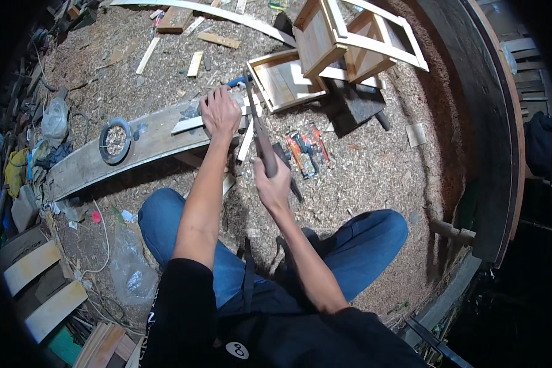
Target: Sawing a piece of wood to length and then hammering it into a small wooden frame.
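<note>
My left hand (220,111) grips a pale wooden strip (184,124) lying on a long weathered plank (80,165), its fingers bent over the piece. My right hand (272,183) is closed on a handsaw (259,127), whose long blade runs upward beside the strip's right end. A blue-handled tool (237,81) lies partly hidden beyond my left fingers. A round ring-shaped object (113,141) rests on the plank to the left.
Open wooden boxes (286,80) and frames sit on a dark low stand (360,105) at upper right. Orange-and-black tools (305,150) lie on the shaving-covered ground. Wood offcuts, bags (55,119) and cables lie around. A large dark board (490,135) borders the right.
</note>
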{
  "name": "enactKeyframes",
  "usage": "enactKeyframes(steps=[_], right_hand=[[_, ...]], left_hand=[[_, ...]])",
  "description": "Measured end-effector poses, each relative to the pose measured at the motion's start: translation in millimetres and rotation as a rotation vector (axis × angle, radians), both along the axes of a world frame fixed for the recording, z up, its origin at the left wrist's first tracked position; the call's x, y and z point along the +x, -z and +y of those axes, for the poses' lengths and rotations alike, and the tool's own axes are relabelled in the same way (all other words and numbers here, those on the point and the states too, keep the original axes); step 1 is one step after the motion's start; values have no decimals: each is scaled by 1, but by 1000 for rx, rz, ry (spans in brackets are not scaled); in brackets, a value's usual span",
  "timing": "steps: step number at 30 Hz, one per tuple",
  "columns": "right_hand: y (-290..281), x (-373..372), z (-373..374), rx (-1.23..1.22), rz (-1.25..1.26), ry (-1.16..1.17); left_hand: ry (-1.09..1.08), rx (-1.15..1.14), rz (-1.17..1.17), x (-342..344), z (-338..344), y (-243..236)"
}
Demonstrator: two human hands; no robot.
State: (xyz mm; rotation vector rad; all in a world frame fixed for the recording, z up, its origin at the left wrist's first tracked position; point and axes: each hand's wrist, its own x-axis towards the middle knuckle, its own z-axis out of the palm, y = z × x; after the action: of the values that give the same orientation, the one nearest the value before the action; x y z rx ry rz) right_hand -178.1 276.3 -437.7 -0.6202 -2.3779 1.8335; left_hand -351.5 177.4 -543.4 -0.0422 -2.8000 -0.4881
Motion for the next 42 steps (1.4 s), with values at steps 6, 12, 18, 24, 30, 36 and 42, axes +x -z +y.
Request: enactKeyframes(steps=[6,12,18,24,30,36,42], right_hand=[[-27,63,3,-87,-46,0],[4,-8,-5,-28,8,3],[-27,73,-8,69,68,29],[2,-3,-3,21,-51,-5],[-21,52,-6,34,72,56],[12,-1,-4,-27,9,44],[-17,47,0,52,91,69]], left_hand=[[-39,-38,59,2,-5,7],[-4,15,-8,-2,-4,2],[-31,-14,-48,7,-4,0],[19,18,90,-4,-2,3],[-10,-37,49,3,-4,4],[-35,17,-14,-2,-1,2],[-9,0,24,4,-1,2]])
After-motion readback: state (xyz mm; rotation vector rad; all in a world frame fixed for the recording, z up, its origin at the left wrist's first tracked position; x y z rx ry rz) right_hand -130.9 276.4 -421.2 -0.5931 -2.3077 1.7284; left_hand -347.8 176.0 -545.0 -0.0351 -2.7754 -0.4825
